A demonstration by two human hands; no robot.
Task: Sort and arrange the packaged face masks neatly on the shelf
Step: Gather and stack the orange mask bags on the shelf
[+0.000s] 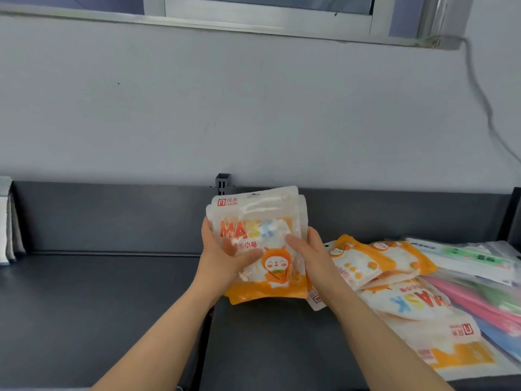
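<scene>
A small stack of orange-and-white mask packs (262, 221) stands upright in the middle of the dark shelf (98, 300), printed "MASK" with a cartoon figure. My left hand (222, 258) grips the stack's left edge with the thumb across its front. On the right edge my right hand (307, 249) grips it too, thumb on the front. Several more orange mask packs (377, 266) lie in a loose heap to the right, one large pack (423, 320) lying upside down nearest me.
Pink, blue and green packs (479, 303) and clear packs with green labels (476, 258) lie at the far right. The shelf has a dark back panel (112, 215) with a slotted upright post (223, 183). Folded cloth (8, 221) leans at the left end.
</scene>
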